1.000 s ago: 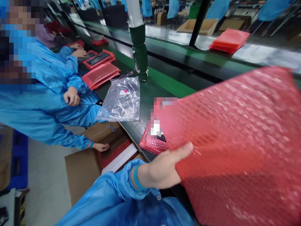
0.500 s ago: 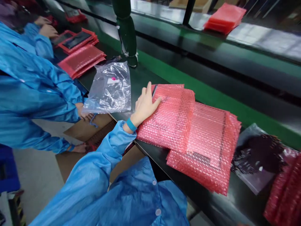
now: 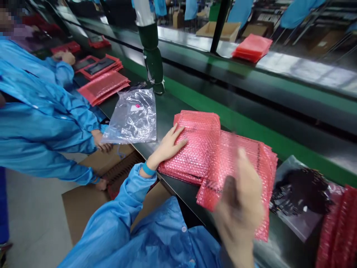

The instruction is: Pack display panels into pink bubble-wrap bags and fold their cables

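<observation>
Your left hand (image 3: pixel 165 149) is right on it, palm down and fingers spread, pressing flat on the left-hand edge of the left stack of red bubble pouches (image 3: pixel 199 143)! Nothing pinched there, the hand lies open. Over to your right hand (image 3: pixel 244 197), a blur in front of the right stack of red bubble pouches (image 3: pixel 268 167), and whether it grips or touches anything, you can't tell! Both stacks lie side by side on the desk (image 3: pixel 167 108), edges overlapping, between a clear plastic bag (image 3: pixel 133 121) near your left hand and a bag with dark contents (image 3: pixel 304 193) beyond your right
</observation>
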A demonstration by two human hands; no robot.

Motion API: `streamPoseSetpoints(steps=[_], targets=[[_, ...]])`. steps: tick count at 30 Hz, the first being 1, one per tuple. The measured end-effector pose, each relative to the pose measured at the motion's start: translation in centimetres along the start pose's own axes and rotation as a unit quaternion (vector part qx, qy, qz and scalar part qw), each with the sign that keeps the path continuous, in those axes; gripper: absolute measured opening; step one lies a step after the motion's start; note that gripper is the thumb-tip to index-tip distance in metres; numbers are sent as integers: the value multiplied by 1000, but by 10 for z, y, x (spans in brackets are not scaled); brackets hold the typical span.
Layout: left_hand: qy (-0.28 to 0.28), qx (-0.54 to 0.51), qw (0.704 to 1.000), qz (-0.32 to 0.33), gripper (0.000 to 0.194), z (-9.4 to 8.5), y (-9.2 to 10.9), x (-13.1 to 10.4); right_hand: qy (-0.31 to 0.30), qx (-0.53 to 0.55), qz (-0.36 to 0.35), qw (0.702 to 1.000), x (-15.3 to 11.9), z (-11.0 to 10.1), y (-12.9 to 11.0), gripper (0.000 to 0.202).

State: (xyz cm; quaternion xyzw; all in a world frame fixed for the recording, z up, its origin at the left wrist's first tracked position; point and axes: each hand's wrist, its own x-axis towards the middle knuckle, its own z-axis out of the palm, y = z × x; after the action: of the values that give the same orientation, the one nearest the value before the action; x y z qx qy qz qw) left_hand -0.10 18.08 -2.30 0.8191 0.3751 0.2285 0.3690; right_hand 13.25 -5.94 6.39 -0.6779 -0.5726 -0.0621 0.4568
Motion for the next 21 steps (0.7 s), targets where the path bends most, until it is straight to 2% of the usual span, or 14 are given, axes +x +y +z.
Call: streamPoseSetpoints(steps=[2,3,5,7,9,11,14,16,19,21], targets=[[40,-148,988,-28,76,2,-1,4,-10,-17,-36,999,12,37,7,76],[67,-228,970,-56,71,3,-1,6,-27,-28,-40,998,16,55,11,80],[108,-361,920,-110,62,4,-3,7,-93,-55,-35,994,19,83,18,78],[109,-426,890,-124,55,5,-6,7,-182,-50,-41,981,16,94,21,65],[87,-439,888,-108,52,7,-10,5,-264,30,-49,963,14,85,19,56],[64,-438,891,-101,55,10,-13,3,-291,123,-35,948,18,61,13,60],[51,-419,901,-94,69,12,-18,3,-243,130,16,961,35,21,15,49],[48,-386,919,-68,76,12,-20,5,-229,88,72,967,51,7,29,49],[49,-322,944,-45,77,10,-20,9,-268,35,149,951,73,13,63,73],[61,-295,953,-48,76,9,-19,12,-284,4,154,946,86,28,86,85]])
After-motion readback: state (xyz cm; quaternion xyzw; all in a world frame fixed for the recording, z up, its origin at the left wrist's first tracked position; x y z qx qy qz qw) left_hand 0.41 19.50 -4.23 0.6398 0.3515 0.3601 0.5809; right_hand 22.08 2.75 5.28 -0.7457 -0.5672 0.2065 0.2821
